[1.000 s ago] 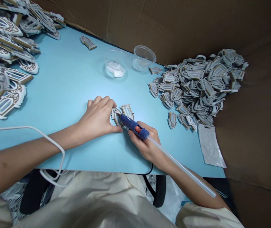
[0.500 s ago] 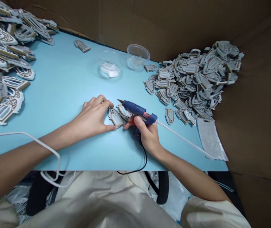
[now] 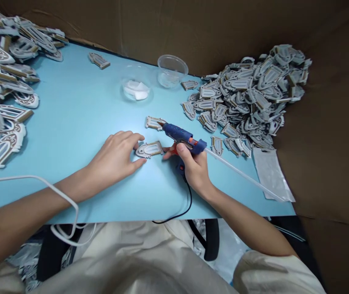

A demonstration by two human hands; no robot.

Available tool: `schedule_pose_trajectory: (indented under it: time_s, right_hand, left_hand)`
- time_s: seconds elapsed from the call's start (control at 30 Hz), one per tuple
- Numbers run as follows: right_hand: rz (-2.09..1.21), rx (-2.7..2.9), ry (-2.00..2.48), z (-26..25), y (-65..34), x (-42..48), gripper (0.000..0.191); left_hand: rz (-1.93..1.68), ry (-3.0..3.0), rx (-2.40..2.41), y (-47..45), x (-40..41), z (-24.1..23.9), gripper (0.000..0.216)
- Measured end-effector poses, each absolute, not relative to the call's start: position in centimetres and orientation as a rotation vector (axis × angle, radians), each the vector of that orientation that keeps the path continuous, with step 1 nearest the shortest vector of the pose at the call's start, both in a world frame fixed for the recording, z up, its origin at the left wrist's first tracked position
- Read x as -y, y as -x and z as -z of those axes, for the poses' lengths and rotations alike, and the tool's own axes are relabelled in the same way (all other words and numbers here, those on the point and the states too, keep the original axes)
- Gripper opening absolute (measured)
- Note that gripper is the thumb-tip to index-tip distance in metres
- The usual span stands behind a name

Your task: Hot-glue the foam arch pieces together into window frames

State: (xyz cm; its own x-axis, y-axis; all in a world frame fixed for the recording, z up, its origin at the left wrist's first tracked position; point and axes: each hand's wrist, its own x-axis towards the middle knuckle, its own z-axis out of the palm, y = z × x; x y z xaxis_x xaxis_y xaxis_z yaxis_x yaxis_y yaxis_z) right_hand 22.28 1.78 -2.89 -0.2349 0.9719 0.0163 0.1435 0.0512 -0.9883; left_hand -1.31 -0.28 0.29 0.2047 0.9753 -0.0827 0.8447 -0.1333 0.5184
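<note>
A small grey-white arched window piece (image 3: pixel 150 149) lies on the light-blue table, its rounded end toward my left hand (image 3: pixel 116 153). The thumb and fingers of that hand are spread around this end; whether a fingertip touches it I cannot tell. My right hand (image 3: pixel 194 167) is wrapped round a blue hot glue gun (image 3: pixel 178 134) with an orange trigger. A long white glue stick (image 3: pixel 238 171) sticks out of the gun's back. The gun's nozzle is over a second window piece (image 3: pixel 153 123), partly covering its right end. A right fingertip is close to the first piece's square end.
Large arched pieces (image 3: pixel 3 139) are heaped at the left, small ones (image 3: pixel 241 90) at the right. Two clear plastic cups (image 3: pixel 172 67) (image 3: pixel 136 87) stand at the back near a loose piece (image 3: pixel 99 60). A white cable (image 3: pixel 52 185) crosses my left forearm. Cardboard (image 3: pixel 217 32) walls the table.
The two window pieces, close together before, are now apart, one farther back. The nearer piece has turned sideways. My left fingers have loosened around it; the glue gun has shifted slightly right.
</note>
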Motion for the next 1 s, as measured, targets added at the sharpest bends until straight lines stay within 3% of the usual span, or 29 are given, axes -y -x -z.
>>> schedule_pose_trajectory:
  time_s: [0.13, 0.3, 0.53, 1.0]
  right_hand:
    - [-1.411, 1.459, 1.003, 3.0, -21.7, -2.4, 0.051]
    - [-1.131, 1.573, 1.131, 2.5, -23.3, -2.1, 0.055]
    - [-0.876, 2.021, 1.160, 0.5, -24.2, -0.1, 0.043]
    - [-0.873, 2.220, 1.093, 0.8, -23.5, 0.5, 0.041]
  left_hand:
    - [-0.372, -1.813, -1.596, 0.9, 0.7, -0.8, 0.072]
    - [-0.367, -1.933, -1.633, 1.2, 0.3, -0.5, 0.089]
    - [-0.383, -2.062, -1.662, 0.8, 0.3, 0.3, 0.052]
    - [-0.447, -1.997, -1.736, 0.3, 0.5, 0.7, 0.054]
